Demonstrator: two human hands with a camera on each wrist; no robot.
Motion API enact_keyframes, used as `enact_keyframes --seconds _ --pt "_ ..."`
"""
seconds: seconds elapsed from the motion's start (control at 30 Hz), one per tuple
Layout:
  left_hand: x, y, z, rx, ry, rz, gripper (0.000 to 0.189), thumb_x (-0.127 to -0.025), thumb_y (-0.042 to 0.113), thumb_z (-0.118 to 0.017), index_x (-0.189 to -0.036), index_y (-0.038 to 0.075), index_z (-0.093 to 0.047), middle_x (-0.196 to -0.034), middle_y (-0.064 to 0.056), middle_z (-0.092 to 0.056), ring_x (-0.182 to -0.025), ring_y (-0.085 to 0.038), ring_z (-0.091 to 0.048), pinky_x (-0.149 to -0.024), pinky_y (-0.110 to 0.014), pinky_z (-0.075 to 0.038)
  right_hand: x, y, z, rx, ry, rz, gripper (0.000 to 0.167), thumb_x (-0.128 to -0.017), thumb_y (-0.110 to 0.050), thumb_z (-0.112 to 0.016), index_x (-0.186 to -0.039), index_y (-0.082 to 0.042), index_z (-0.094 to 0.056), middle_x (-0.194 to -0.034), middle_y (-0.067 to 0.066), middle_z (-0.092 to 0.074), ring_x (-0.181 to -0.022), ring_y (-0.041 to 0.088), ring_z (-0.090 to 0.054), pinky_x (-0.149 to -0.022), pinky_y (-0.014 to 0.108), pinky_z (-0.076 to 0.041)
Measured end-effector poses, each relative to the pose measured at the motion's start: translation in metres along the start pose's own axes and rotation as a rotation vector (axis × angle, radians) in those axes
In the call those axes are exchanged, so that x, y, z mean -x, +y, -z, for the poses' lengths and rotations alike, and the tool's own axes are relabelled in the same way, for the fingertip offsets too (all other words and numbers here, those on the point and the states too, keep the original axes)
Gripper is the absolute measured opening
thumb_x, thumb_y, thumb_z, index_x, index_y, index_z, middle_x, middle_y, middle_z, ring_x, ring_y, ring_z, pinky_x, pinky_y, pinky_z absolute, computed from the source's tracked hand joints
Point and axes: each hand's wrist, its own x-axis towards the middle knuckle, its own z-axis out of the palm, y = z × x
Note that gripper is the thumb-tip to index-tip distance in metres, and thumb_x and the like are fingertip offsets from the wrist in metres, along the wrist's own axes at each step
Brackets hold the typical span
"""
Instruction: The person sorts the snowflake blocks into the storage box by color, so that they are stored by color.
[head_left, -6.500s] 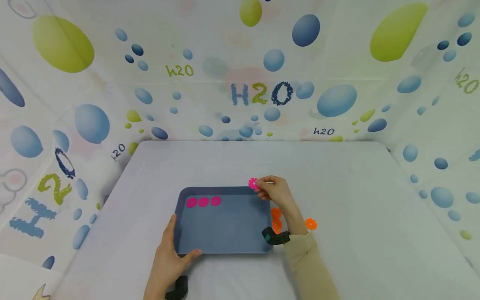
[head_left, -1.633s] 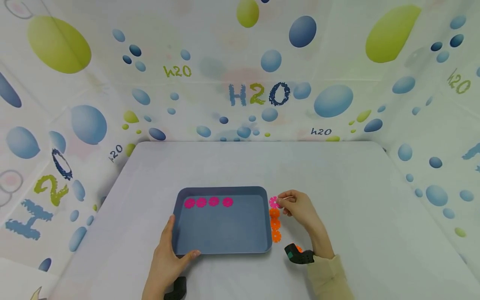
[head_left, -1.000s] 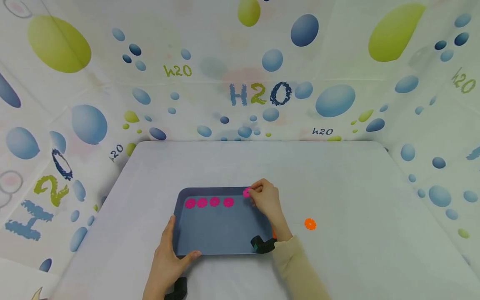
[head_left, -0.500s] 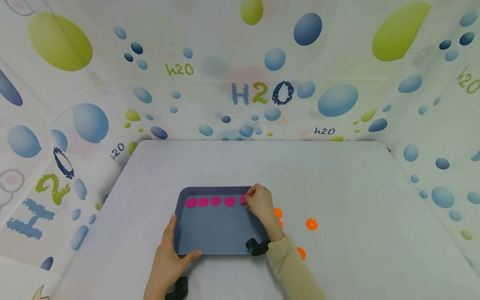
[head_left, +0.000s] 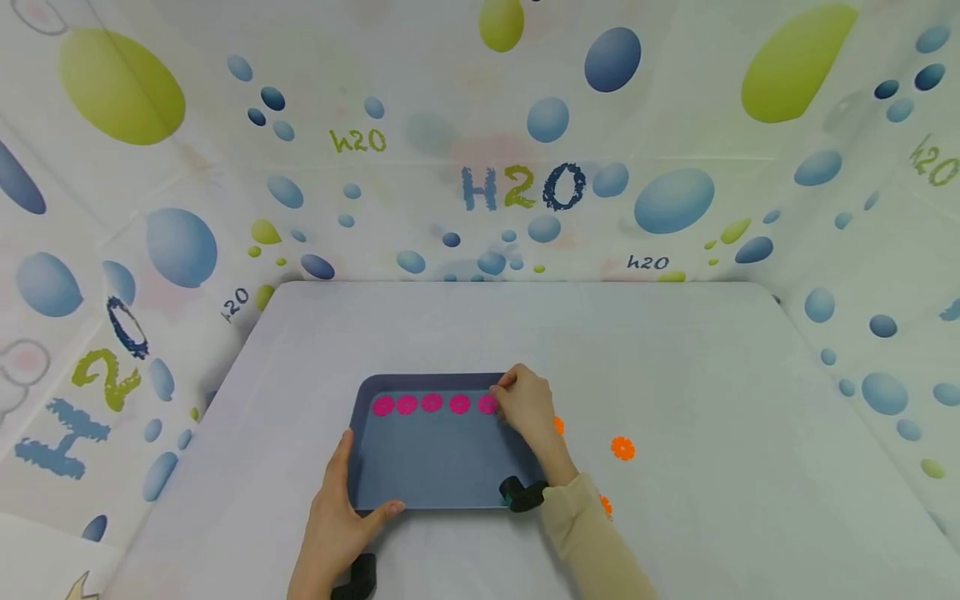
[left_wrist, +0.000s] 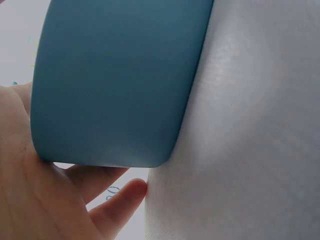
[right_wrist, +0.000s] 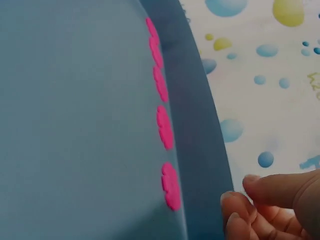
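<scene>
Lying beside right hand — pink disc

Booth-like setup: H2O-print sheeting behind, beside white table.

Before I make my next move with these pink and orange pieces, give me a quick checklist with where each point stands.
1. Left hand holding the tray at its near left corner: ok.
2. Pink pieces in a row along the tray's far wall: ok, five of them.
3. Right hand free of any piece: ok, its fingers hold nothing.
4. Right hand clear of the tray: not ok, it is over the far right corner.
5. Full count of orange pieces on the table: cannot tell, three show, and the right arm may hide more.
</scene>
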Motion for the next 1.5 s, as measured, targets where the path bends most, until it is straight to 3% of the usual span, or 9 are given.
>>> enact_keyframes --seconds 0.27,0.47,0.7,1.13,1.5 --pt "0.000 0.002 0.001 -0.002 -0.006 0.000 0.122 -0.066 0.035 -0.088 -0.156 0.007 -0.010 -0.153 -0.032 -0.026 -0.135 -0.055 -0.032 -0.103 -0.067 -0.035 0.005 0.003 0.024 -0.129 -0.026 0.098 0.024 -0.093 -0.012 -0.064 -0.115 -0.005 -0.062 -0.102 0.009 -0.069 -0.091 0.022 -0.066 -0.077 0.033 -0.056" --pt "0.000 0.003 0.001 -0.003 -0.012 0.004 0.121 -0.068 0.036 -0.087 -0.156 0.008 -0.009 -0.153 -0.032 -0.026 -0.135 -0.055 -0.032 -0.103 -0.067 -0.035 0.008 0.009 0.045 -0.176 0.005 0.126 0.030 -0.094 -0.007 -0.061 -0.124 -0.006 -0.059 -0.115 0.012 -0.069 -0.103 0.025 -0.066 -0.092 0.041 -0.054" --pt "0.000 0.003 0.001 0.003 -0.027 0.017 0.121 -0.068 0.036 -0.087 -0.156 0.007 -0.009 -0.154 -0.032 -0.025 -0.136 -0.054 -0.031 -0.104 -0.067 -0.034 0.018 0.031 0.069 -0.154 0.032 0.094 0.037 -0.090 -0.004 -0.065 -0.126 -0.005 -0.057 -0.120 0.014 -0.067 -0.106 0.027 -0.066 -0.092 0.042 -0.054" --pt "-0.002 0.005 0.003 0.010 -0.065 0.058 0.121 -0.071 0.037 -0.085 -0.157 0.009 -0.005 -0.156 -0.031 -0.021 -0.138 -0.054 -0.027 -0.106 -0.068 -0.032 0.052 0.080 0.112 0.042 0.066 -0.071 0.043 -0.088 -0.005 -0.066 -0.130 -0.006 -0.056 -0.126 0.015 -0.064 -0.115 0.029 -0.059 -0.095 0.043 -0.049" --pt "0.000 0.005 0.002 0.010 -0.049 0.044 0.120 -0.070 0.036 -0.085 -0.157 0.009 -0.006 -0.155 -0.032 -0.022 -0.137 -0.055 -0.028 -0.104 -0.069 -0.032 0.071 0.105 0.118 0.108 0.076 -0.110 0.049 -0.083 0.001 -0.068 -0.130 -0.003 -0.056 -0.120 0.017 -0.066 -0.108 0.029 -0.062 -0.087 0.034 -0.052"
